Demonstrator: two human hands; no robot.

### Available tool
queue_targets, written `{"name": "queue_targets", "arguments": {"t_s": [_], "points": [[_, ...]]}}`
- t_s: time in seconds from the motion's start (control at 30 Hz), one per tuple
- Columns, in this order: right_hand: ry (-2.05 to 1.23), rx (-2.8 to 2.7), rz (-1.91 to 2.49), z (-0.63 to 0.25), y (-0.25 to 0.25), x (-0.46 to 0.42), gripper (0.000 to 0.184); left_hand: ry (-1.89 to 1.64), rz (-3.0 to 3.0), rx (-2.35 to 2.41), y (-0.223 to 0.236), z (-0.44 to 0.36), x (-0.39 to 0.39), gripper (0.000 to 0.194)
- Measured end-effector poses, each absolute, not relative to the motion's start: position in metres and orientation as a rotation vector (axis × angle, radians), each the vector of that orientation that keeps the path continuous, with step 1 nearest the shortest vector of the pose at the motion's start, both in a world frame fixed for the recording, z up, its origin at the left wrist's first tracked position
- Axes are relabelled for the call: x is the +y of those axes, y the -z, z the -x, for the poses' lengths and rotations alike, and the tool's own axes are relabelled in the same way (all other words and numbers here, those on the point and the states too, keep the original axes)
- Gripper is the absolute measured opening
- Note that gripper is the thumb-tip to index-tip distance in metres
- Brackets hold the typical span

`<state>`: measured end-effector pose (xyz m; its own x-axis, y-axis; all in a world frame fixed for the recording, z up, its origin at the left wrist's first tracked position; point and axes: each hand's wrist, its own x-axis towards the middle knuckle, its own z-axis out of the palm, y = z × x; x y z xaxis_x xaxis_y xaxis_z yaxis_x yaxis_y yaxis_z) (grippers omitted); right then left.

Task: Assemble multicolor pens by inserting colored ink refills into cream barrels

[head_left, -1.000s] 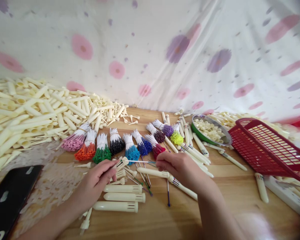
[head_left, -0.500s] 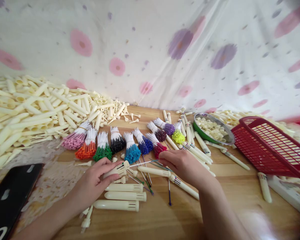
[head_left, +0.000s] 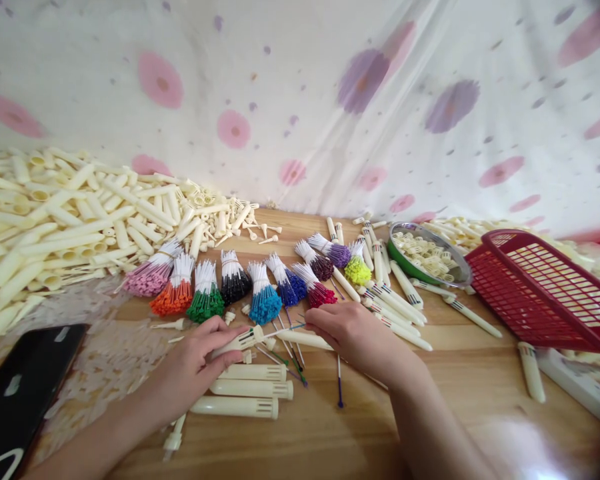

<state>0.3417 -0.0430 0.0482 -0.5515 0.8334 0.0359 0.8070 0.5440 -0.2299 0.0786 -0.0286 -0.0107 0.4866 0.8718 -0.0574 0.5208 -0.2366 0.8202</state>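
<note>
My left hand (head_left: 207, 350) is closed around a cream pen barrel (head_left: 246, 339), its slotted end facing right. My right hand (head_left: 353, 333) pinches a thin white pen refill (head_left: 276, 332) with a blue end, and the refill's white tip meets the barrel's slotted end. Loose refills with green, black and blue ends lie under the hands. Below my left hand, several cream pen barrels (head_left: 235, 407) are lined up on the wooden table (head_left: 325, 440). Behind the hands stand bundles of refills, among them a light blue bundle (head_left: 265, 293) and a crimson bundle (head_left: 317, 287).
A large heap of cream barrels (head_left: 70, 220) covers the back left, with a black phone (head_left: 27, 393) in front. At right are a green-sided bowl (head_left: 405, 263) of small cream parts, a red plastic basket (head_left: 540, 293) and pens (head_left: 395, 303). A flowered curtain (head_left: 280, 87) hangs behind.
My right hand has moved a little left toward the barrel with the blue refill, so less of the refill shows between the hands. My left hand still holds the barrel, tilted slightly more.
</note>
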Motion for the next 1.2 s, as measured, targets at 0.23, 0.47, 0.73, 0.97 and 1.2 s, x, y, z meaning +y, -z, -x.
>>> {"name": "queue_targets", "arguments": {"t_s": [0.23,0.47,0.73,0.97,1.2], "points": [[-0.158,-2.669,1.353,-0.339,-0.047,-0.046,0.026,-0.482,-1.980,1.159,0.011,-0.079,-0.029,0.034],[-0.124,-2.662,1.274,-0.330,-0.053,-0.054,0.023,-0.419,-2.040,1.148,0.010,-0.078,-0.031,0.035],[-0.937,-2.049,1.328,-0.327,-0.033,-0.039,0.013,-0.469,-1.976,1.135,0.011,-0.077,-0.029,0.035],[-1.509,-1.526,1.408,-0.294,-0.009,-0.041,0.033,-0.495,-1.909,1.138,0.009,-0.081,-0.033,0.036],[-1.215,-1.676,1.291,-0.291,-0.002,-0.046,0.030,-0.462,-1.859,1.131,0.007,-0.081,-0.035,0.036]]}}
